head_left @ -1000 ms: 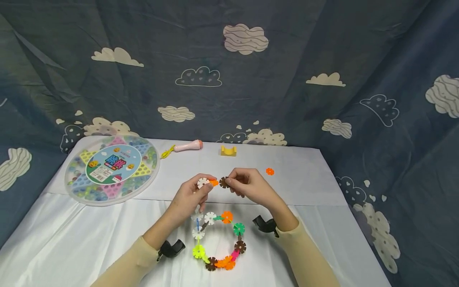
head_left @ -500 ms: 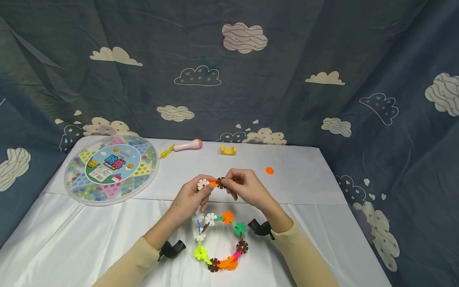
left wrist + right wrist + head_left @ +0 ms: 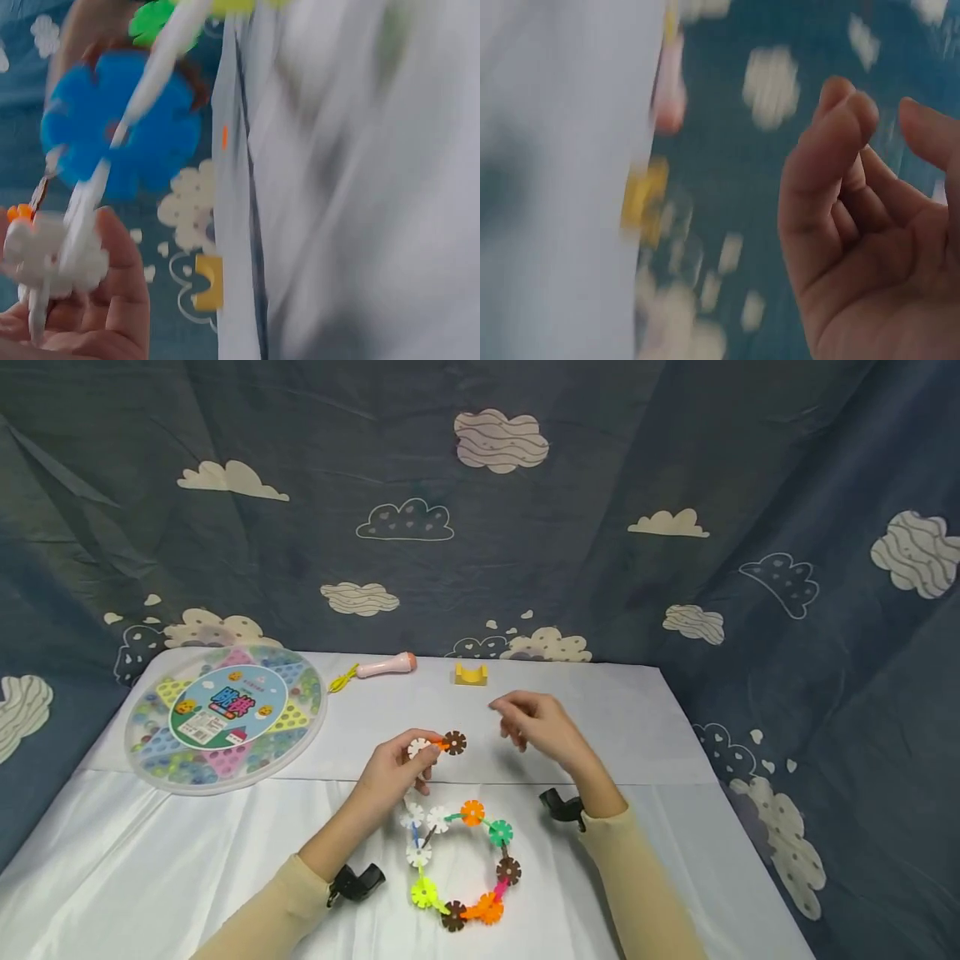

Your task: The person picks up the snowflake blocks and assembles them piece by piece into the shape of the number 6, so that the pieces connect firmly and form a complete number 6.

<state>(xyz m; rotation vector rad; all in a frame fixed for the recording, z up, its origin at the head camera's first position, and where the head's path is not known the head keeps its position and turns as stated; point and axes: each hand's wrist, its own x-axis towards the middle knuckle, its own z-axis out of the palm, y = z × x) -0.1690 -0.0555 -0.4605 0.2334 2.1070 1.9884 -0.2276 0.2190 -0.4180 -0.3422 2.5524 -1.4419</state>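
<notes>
My left hand (image 3: 388,774) pinches a white notched plastic snowflake disc (image 3: 417,748) between thumb and fingers. An orange disc joins it to a brown disc (image 3: 454,742), which sticks out to the right. Below this hand is a ring of linked snowflake discs, among them a green disc (image 3: 500,832), a yellow-green disc (image 3: 423,892) and an orange disc (image 3: 472,812). A blue disc (image 3: 161,139) from the linked pieces looms large in the left wrist view. My right hand (image 3: 547,731) hovers farther right, fingers loosely bent, thumb apart and nothing between them.
A round Chinese checkers set (image 3: 225,718) with marbles lies at the back left. Along the table's far edge are a pink toy microphone (image 3: 386,665) with a yellow cord and a yellow curved block (image 3: 471,674). A dark cloud-patterned curtain (image 3: 585,593) hangs behind.
The right hand brought the brown disc onto the orange one, let it go and moved away right. The brown disc stays with the left hand's pieces. The loose orange disc is now hidden.
</notes>
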